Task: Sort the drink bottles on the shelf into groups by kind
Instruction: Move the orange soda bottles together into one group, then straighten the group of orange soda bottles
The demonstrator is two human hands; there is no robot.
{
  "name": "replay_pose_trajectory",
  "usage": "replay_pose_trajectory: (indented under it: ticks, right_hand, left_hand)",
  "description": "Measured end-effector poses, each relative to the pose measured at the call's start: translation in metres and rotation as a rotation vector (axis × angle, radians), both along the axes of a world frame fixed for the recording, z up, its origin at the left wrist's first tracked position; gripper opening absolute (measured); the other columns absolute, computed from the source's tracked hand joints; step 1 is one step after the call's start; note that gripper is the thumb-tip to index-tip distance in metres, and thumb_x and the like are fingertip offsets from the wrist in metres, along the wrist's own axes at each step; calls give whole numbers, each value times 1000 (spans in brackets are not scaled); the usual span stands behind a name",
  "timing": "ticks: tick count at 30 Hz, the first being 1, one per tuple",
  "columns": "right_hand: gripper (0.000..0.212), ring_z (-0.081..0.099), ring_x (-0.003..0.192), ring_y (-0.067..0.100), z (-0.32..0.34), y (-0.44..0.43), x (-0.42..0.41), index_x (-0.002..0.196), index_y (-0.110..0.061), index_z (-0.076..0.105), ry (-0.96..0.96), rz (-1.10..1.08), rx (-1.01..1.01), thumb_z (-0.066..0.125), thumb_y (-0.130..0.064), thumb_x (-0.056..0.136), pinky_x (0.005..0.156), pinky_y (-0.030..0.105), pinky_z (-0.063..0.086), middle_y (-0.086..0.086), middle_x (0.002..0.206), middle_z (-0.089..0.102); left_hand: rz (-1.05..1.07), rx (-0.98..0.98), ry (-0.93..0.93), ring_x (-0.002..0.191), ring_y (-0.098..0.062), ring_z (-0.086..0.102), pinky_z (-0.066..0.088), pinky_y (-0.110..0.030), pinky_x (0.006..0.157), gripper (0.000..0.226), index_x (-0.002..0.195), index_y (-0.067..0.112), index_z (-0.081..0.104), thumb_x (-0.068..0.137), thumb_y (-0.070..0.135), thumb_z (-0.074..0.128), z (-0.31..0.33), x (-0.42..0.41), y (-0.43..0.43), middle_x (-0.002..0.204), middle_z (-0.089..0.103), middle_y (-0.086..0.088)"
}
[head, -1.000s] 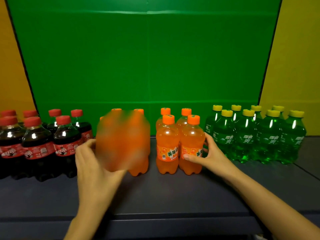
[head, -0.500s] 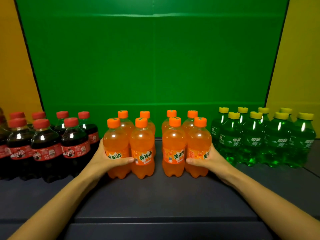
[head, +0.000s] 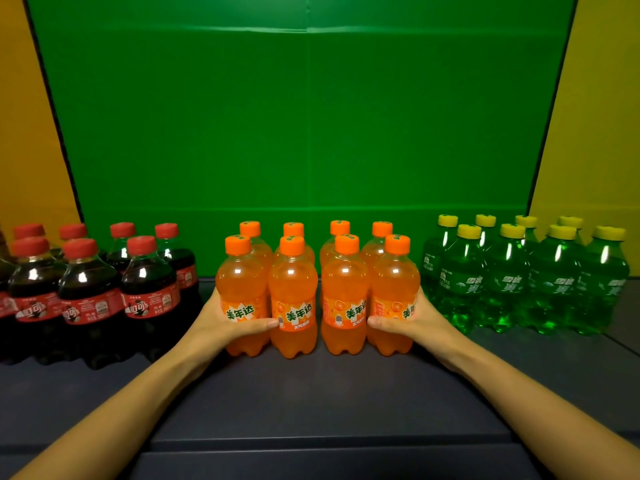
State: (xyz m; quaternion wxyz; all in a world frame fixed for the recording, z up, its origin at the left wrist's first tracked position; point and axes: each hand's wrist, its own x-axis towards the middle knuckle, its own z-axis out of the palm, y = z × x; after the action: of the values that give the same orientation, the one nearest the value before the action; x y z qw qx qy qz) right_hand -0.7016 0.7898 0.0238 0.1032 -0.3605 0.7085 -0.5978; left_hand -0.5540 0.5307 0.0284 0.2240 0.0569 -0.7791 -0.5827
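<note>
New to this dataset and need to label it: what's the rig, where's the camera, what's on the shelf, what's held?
There is no machine here. A person works with two bare hands, and one wide-angle camera worn on the head looks forward and down, so both forearms reach in from below. On the dark shelf stand three groups: cola bottles with red caps on the left, orange bottles in the middle, and green bottles with yellow caps on the right. The left hand grips the orange group's left side and the right hand its right side, thumbs across the front labels.
</note>
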Motion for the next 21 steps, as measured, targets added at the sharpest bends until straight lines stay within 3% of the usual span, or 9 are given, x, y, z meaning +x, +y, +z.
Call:
replay_pose_trajectory:
  ticks: [7, 10, 14, 17, 19, 21]
  right_hand:
    - [118, 55, 110, -1, 0, -2, 1, 139, -25, 24, 11, -4, 2, 84, -43, 39, 78, 8, 49, -10, 128, 51]
    - [120, 58, 106, -7, 3, 0, 5, 134, -30, 27, 19, 10, 8, 87, -54, 33, 77, 8, 49, -12, 125, 52]
    - [96, 57, 95, -18, 8, 7, 15, 127, -40, 27, 30, -7, -13, 87, -36, 52, 72, 5, 47, -22, 118, 50]
    - [87, 49, 111, -10, 11, 15, 22, 136, -36, 25, 49, -73, -31, 73, -29, 63, 89, 9, 44, -23, 127, 44]
    - [90, 41, 123, 0, 13, 22, 26, 143, -27, 23, 88, -136, -34, 68, -34, 65, 103, 20, 37, -16, 135, 39]
    - [81, 42, 125, 1, 15, 31, 29, 140, -23, 31, 159, -187, -45, 65, -37, 68, 105, 22, 36, -12, 136, 43]
  left_hand:
    - [-31, 0, 7, 101, -14, 67, 55, -31, 81, 116, 129, 21, 46, 26, 53, 90, -2, -2, -2, 116, 67, -2]
    - [-7, -8, 16, 97, -11, 67, 54, -27, 79, 115, 126, 24, 48, 24, 56, 89, 0, 0, 0, 112, 67, 1]
    - [102, -8, 130, 94, 5, 62, 50, -24, 85, 82, 121, 32, 45, 50, 33, 85, 3, 10, 11, 110, 60, 14]
    - [176, -96, 234, 101, 15, 55, 45, -25, 93, 74, 121, 39, 41, 60, 38, 83, 3, 19, 14, 118, 53, 18]
    - [269, -204, 334, 110, 5, 52, 42, -27, 99, 65, 118, 45, 38, 67, 45, 77, 4, 26, 16, 125, 49, 11]
    - [385, -354, 467, 118, -6, 46, 40, -24, 101, 58, 120, 44, 36, 70, 49, 63, 9, 30, 22, 127, 43, 9]
